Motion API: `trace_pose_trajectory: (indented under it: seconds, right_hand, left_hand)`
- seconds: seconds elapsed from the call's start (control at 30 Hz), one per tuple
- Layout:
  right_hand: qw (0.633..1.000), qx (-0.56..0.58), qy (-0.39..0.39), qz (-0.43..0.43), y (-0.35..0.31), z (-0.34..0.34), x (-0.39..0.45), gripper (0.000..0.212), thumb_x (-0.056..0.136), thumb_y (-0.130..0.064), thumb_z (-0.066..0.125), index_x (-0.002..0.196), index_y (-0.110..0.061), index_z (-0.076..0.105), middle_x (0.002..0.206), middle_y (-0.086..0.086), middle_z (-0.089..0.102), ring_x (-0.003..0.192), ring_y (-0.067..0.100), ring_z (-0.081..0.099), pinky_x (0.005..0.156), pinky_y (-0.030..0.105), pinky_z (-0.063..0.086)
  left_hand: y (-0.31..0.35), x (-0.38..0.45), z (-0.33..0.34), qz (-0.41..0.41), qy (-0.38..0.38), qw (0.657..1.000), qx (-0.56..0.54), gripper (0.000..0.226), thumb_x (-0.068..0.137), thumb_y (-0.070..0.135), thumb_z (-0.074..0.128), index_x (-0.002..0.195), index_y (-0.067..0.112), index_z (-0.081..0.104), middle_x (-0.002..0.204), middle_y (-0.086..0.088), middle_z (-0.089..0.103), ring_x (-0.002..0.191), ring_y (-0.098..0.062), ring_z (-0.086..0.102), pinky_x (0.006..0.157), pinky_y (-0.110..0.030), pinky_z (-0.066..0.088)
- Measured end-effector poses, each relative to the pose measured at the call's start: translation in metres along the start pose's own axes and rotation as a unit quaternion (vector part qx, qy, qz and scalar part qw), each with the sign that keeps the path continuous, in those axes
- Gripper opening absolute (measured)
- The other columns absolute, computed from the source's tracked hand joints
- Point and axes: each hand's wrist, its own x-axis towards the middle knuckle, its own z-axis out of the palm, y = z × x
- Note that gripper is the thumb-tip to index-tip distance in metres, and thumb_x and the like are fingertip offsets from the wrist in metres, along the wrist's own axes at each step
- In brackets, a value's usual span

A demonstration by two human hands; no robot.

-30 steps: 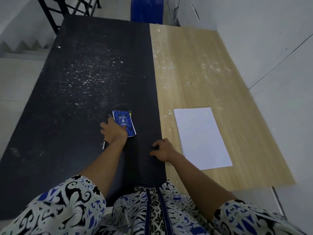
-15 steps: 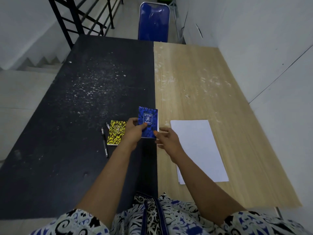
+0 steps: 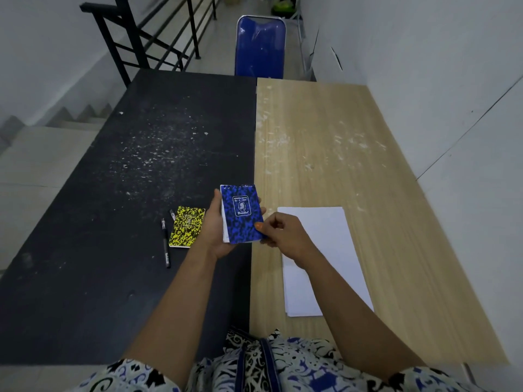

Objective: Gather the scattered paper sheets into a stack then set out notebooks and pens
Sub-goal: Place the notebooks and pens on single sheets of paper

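The left hand (image 3: 216, 230) cradles the blue notebook (image 3: 242, 213) from underneath and along its left edge, lifted clear of the worktop (image 3: 368, 171), cover facing up toward the camera. The right hand (image 3: 283, 233) pinches the notebook's lower right corner between thumb and fingers, likely to steady it or take it over for placing. Holding it above the seam where the dark half of the worktop meets the pale wooden half suggests that it is on its way to a spot of its own.

The paper stack (image 3: 325, 258) lies squared on the wooden half, just right of the hands, so the gathering part of the task looks finished. The yellow notebook (image 3: 187, 226) rests flat on the dark half, just left of the left hand. A black pen (image 3: 165, 243) lies alongside its left edge, and the tip of a second pen (image 3: 172, 214) pokes out near the notebook's upper left corner, mostly hidden.

Counted: two notebooks, one blue and one yellow; two pens, one only partly visible; one stack of sheets, their number not readable. A blue chair (image 3: 260, 46) stands at the far end.
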Motion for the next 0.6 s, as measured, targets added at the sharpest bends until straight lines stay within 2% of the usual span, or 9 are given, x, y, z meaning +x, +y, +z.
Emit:
trace_pose_trajectory:
  seconds: [0.07, 0.13, 0.2, 0.23, 0.3, 0.4, 0.47, 0.53, 0.6]
  right_hand:
    - [1.000, 0.013, 0.006, 0.002, -0.004, -0.006, 0.000, 0.022, 0.090, -0.025, 0.065, 0.076, -0.010, 0.060, 0.077, 0.003, 0.063, 0.068, 0.013, 0.055, 0.063, 0.024, 0.047]
    - [0.991, 0.131, 0.007, 0.021, -0.013, -0.011, 0.001, 0.024, 0.092, -0.030, 0.060, 0.076, -0.012, 0.060, 0.075, 0.002, 0.063, 0.068, 0.015, 0.050, 0.065, 0.026, 0.042]
    - [0.964, 0.265, -0.014, 0.032, -0.025, -0.017, 0.001, 0.039, 0.096, -0.045, 0.048, 0.085, -0.011, 0.063, 0.085, 0.006, 0.069, 0.068, 0.018, 0.054, 0.066, 0.030, 0.042]
    - [0.950, 0.309, -0.034, 0.033, -0.029, -0.019, 0.001, 0.050, 0.096, -0.053, 0.040, 0.093, -0.010, 0.065, 0.096, 0.007, 0.071, 0.070, 0.019, 0.056, 0.067, 0.033, 0.043]
    - [0.938, 0.337, -0.071, 0.028, -0.035, -0.021, 0.003, 0.064, 0.095, -0.062, 0.030, 0.114, -0.012, 0.065, 0.115, 0.008, 0.069, 0.072, 0.022, 0.058, 0.067, 0.035, 0.044]
    - [0.959, 0.272, -0.069, 0.039, -0.032, -0.017, 0.004, 0.062, 0.096, -0.063, 0.028, 0.126, -0.019, 0.059, 0.120, 0.005, 0.068, 0.070, 0.021, 0.059, 0.067, 0.033, 0.046]
    - [0.964, 0.251, -0.067, 0.049, -0.024, -0.015, 0.004, 0.057, 0.095, -0.064, 0.032, 0.131, -0.027, 0.055, 0.121, 0.000, 0.068, 0.066, 0.018, 0.057, 0.063, 0.029, 0.043]
    - [0.965, 0.243, -0.077, 0.061, -0.015, -0.016, 0.004, 0.054, 0.093, -0.065, 0.036, 0.134, -0.034, 0.051, 0.123, -0.003, 0.066, 0.063, 0.016, 0.054, 0.057, 0.025, 0.039]
    - [0.967, 0.229, -0.089, 0.072, -0.006, -0.017, 0.002, 0.052, 0.091, -0.067, 0.037, 0.133, -0.038, 0.051, 0.125, -0.008, 0.065, 0.061, 0.014, 0.053, 0.054, 0.022, 0.037]
  left_hand:
    - [-0.003, -0.002, 0.006, 0.012, 0.023, 0.999, 0.020, 0.070, 0.096, 0.064, 0.024, 0.125, 0.012, 0.061, 0.122, -0.018, 0.062, 0.103, -0.030, 0.064, 0.086, -0.045, 0.055]
    - [-0.006, -0.002, 0.004, 0.031, 0.039, 0.998, 0.022, 0.049, 0.097, 0.056, 0.037, 0.113, 0.022, 0.069, 0.119, -0.016, 0.064, 0.099, -0.030, 0.064, 0.086, -0.043, 0.053]
    - [-0.005, -0.007, 0.002, 0.030, 0.041, 0.998, 0.030, 0.036, 0.095, 0.050, 0.045, 0.115, 0.028, 0.065, 0.115, -0.015, 0.064, 0.096, -0.031, 0.063, 0.087, -0.045, 0.051]
    - [-0.005, -0.009, 0.000, 0.022, 0.035, 0.999, 0.034, 0.038, 0.095, 0.048, 0.044, 0.115, 0.026, 0.066, 0.112, -0.016, 0.065, 0.095, -0.033, 0.064, 0.089, -0.048, 0.048]
    - [-0.007, -0.016, 0.005, 0.011, 0.017, 0.998, 0.051, 0.048, 0.098, 0.042, 0.033, 0.097, 0.020, 0.075, 0.098, -0.015, 0.070, 0.084, -0.033, 0.067, 0.089, -0.050, 0.047]
    - [-0.011, -0.028, 0.020, 0.032, 0.019, 0.995, 0.092, 0.065, 0.103, 0.029, 0.024, 0.065, 0.027, 0.077, 0.073, -0.005, 0.073, 0.063, -0.023, 0.069, 0.078, -0.045, 0.049]
    - [-0.012, -0.029, 0.017, 0.021, 0.032, 0.994, 0.103, 0.060, 0.102, 0.035, 0.026, 0.073, 0.025, 0.078, 0.080, -0.008, 0.073, 0.068, -0.025, 0.069, 0.079, -0.046, 0.049]
    - [-0.011, -0.026, 0.012, -0.003, 0.053, 0.994, 0.095, 0.054, 0.096, 0.049, 0.033, 0.103, 0.015, 0.074, 0.101, -0.018, 0.068, 0.082, -0.032, 0.066, 0.085, -0.048, 0.048]
    - [-0.014, -0.021, 0.005, -0.022, 0.065, 0.991, 0.111, 0.062, 0.093, 0.059, 0.038, 0.121, 0.010, 0.064, 0.111, -0.022, 0.065, 0.091, -0.034, 0.065, 0.091, -0.050, 0.047]
